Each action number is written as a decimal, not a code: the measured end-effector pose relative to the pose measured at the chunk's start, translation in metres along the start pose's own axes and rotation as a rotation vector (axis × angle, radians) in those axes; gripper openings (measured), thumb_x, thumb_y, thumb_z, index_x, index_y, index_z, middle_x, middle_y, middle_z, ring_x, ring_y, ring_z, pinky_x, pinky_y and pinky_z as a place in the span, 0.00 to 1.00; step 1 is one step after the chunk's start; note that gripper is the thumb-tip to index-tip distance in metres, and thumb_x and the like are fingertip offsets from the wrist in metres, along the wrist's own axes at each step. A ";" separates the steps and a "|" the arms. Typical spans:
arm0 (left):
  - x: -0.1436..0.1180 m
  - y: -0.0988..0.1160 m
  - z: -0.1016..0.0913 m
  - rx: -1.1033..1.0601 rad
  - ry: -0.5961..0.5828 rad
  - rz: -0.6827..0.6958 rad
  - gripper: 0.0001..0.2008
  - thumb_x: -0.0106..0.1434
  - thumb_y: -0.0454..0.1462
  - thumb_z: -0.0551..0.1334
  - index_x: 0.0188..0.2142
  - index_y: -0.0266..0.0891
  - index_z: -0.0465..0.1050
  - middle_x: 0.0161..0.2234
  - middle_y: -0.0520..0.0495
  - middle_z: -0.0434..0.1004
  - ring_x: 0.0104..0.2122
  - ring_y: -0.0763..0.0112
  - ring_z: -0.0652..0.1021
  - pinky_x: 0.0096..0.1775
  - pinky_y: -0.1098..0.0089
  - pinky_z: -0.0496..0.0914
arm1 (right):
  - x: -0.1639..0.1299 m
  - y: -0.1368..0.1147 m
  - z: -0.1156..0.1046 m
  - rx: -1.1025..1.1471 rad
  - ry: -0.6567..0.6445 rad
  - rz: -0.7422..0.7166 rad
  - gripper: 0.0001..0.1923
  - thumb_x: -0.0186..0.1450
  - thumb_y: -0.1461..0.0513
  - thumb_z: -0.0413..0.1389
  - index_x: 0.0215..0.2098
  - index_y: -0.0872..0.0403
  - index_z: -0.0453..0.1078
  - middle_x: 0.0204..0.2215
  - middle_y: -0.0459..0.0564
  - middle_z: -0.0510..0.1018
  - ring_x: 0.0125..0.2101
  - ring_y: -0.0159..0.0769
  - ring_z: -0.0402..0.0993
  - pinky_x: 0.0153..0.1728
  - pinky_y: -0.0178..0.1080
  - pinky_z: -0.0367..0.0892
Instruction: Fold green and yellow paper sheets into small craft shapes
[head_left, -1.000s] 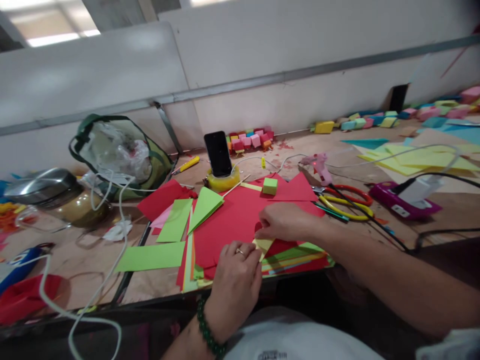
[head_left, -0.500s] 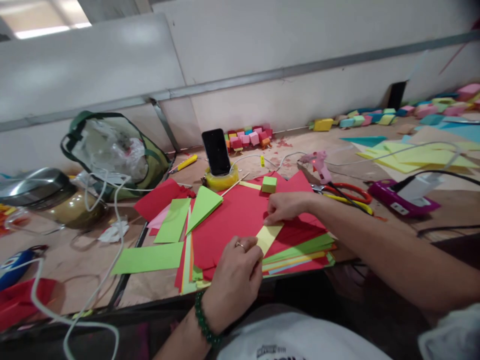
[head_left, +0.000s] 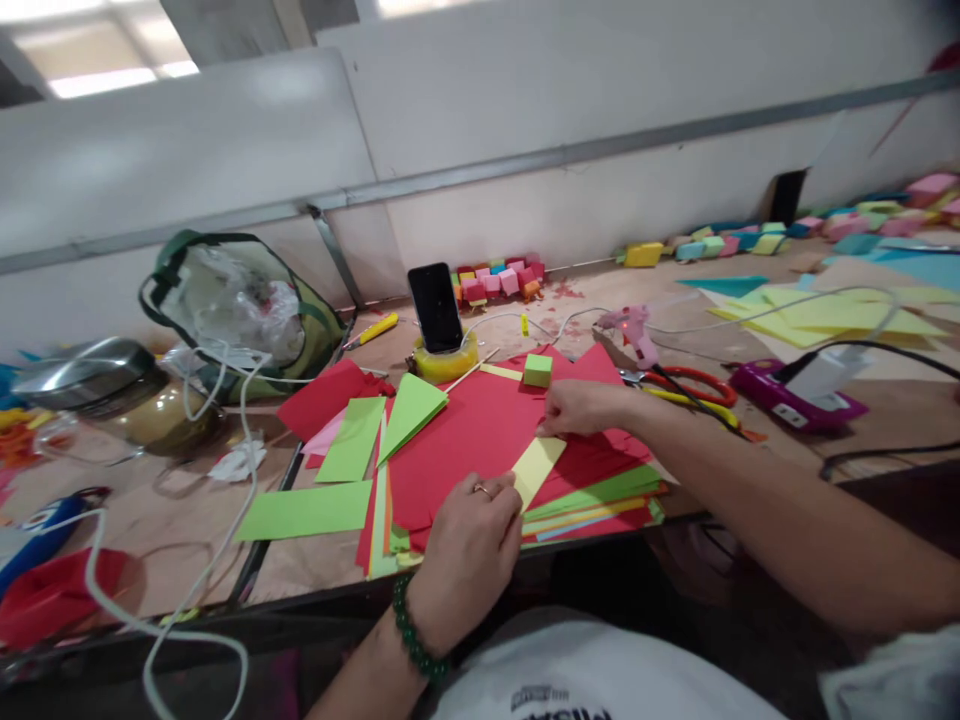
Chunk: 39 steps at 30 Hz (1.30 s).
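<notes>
A pale yellow paper strip (head_left: 538, 468) lies slanted over a stack of red paper (head_left: 465, 430). My left hand (head_left: 476, 540), with a ring and a green bead bracelet, is closed on the strip's near end. At its far end is my right hand (head_left: 581, 405), fingers curled together against the strip; the fingertips are partly hidden. Just beyond the right hand sits a small green paper cube (head_left: 538, 370). A folded green paper piece (head_left: 411, 410) rests on the stack's left side, with green paper strips (head_left: 307, 510) lying farther left.
Behind the stack, a phone (head_left: 436, 305) leans on a yellow tape roll (head_left: 445, 360). To the right are a pink glue gun (head_left: 634, 330), red-handled scissors (head_left: 697, 385) and a purple power strip (head_left: 795, 395). At left stand a glass jar (head_left: 142, 400) and an open bag (head_left: 247, 310); white cables cross the table.
My right hand has shifted slightly up along the strip, showing more of its far edge. The left hand keeps its hold. The camera view has tilted a little.
</notes>
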<state>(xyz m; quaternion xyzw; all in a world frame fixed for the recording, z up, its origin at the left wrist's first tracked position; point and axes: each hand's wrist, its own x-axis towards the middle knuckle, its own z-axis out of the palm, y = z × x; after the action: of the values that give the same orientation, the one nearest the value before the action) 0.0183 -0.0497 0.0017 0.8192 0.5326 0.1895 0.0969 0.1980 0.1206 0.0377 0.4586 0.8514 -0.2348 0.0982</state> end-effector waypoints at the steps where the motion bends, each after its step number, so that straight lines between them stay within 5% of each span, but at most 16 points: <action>1: 0.001 0.000 -0.001 0.003 0.008 -0.005 0.08 0.65 0.31 0.53 0.31 0.40 0.69 0.37 0.46 0.77 0.38 0.65 0.75 0.43 0.63 0.68 | -0.004 0.001 0.000 -0.004 0.050 0.013 0.18 0.58 0.54 0.56 0.16 0.56 0.67 0.13 0.46 0.66 0.18 0.30 0.60 0.21 0.34 0.51; 9: 0.010 -0.011 0.002 -0.191 0.196 -0.202 0.07 0.62 0.32 0.56 0.32 0.39 0.72 0.31 0.47 0.79 0.31 0.68 0.78 0.35 0.69 0.70 | -0.072 -0.020 0.026 0.102 0.537 -0.042 0.21 0.68 0.51 0.43 0.27 0.55 0.67 0.20 0.47 0.70 0.22 0.32 0.62 0.25 0.35 0.54; 14: 0.010 -0.005 0.008 -0.505 0.391 -0.265 0.06 0.63 0.34 0.56 0.34 0.38 0.72 0.37 0.45 0.80 0.34 0.70 0.79 0.37 0.70 0.73 | -0.075 -0.038 0.067 0.415 0.554 -0.019 0.18 0.63 0.49 0.52 0.44 0.53 0.65 0.25 0.47 0.76 0.27 0.38 0.73 0.29 0.36 0.63; 18: 0.003 0.007 0.009 -0.595 0.454 -0.220 0.06 0.64 0.33 0.55 0.35 0.38 0.72 0.38 0.45 0.80 0.35 0.71 0.79 0.37 0.72 0.74 | -0.064 -0.041 0.075 1.000 0.476 -0.113 0.24 0.61 0.52 0.56 0.51 0.52 0.55 0.27 0.44 0.75 0.28 0.36 0.75 0.30 0.36 0.68; 20: 0.000 0.012 0.010 -0.515 0.511 -0.148 0.06 0.64 0.32 0.56 0.35 0.38 0.71 0.38 0.45 0.80 0.36 0.70 0.80 0.39 0.72 0.75 | -0.062 -0.041 0.074 1.091 0.435 -0.157 0.26 0.59 0.54 0.58 0.51 0.52 0.56 0.27 0.44 0.75 0.29 0.35 0.75 0.30 0.36 0.69; 26: -0.006 0.017 0.013 -0.222 0.630 0.085 0.08 0.61 0.27 0.57 0.37 0.39 0.70 0.39 0.44 0.80 0.42 0.70 0.79 0.44 0.72 0.73 | -0.066 -0.048 0.074 1.112 0.394 -0.218 0.26 0.62 0.51 0.56 0.54 0.54 0.58 0.21 0.39 0.69 0.19 0.28 0.63 0.20 0.31 0.57; 31: -0.007 0.015 0.014 -0.519 0.650 -0.114 0.05 0.62 0.30 0.56 0.31 0.38 0.69 0.41 0.43 0.78 0.42 0.68 0.78 0.43 0.70 0.72 | -0.068 -0.049 0.073 1.222 0.351 -0.330 0.31 0.61 0.56 0.58 0.59 0.54 0.54 0.22 0.38 0.64 0.23 0.27 0.61 0.23 0.31 0.57; 35: -0.006 0.010 0.015 -0.838 0.619 -0.293 0.07 0.64 0.36 0.56 0.29 0.37 0.68 0.41 0.42 0.77 0.39 0.68 0.78 0.39 0.71 0.72 | -0.069 -0.044 0.070 1.234 0.469 -0.308 0.31 0.62 0.59 0.55 0.61 0.55 0.51 0.20 0.37 0.61 0.21 0.27 0.60 0.23 0.31 0.58; 39: -0.007 0.008 0.014 -0.987 0.497 -0.367 0.08 0.62 0.38 0.60 0.40 0.38 0.69 0.42 0.42 0.76 0.39 0.68 0.77 0.41 0.71 0.72 | -0.073 -0.043 0.070 0.882 0.631 -0.305 0.25 0.65 0.62 0.50 0.60 0.54 0.55 0.20 0.39 0.62 0.20 0.28 0.60 0.22 0.32 0.59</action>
<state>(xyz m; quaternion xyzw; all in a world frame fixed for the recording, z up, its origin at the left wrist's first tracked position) 0.0280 -0.0589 -0.0097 0.5023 0.5213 0.5820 0.3705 0.2000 0.0128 0.0178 0.3762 0.7175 -0.4314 -0.3971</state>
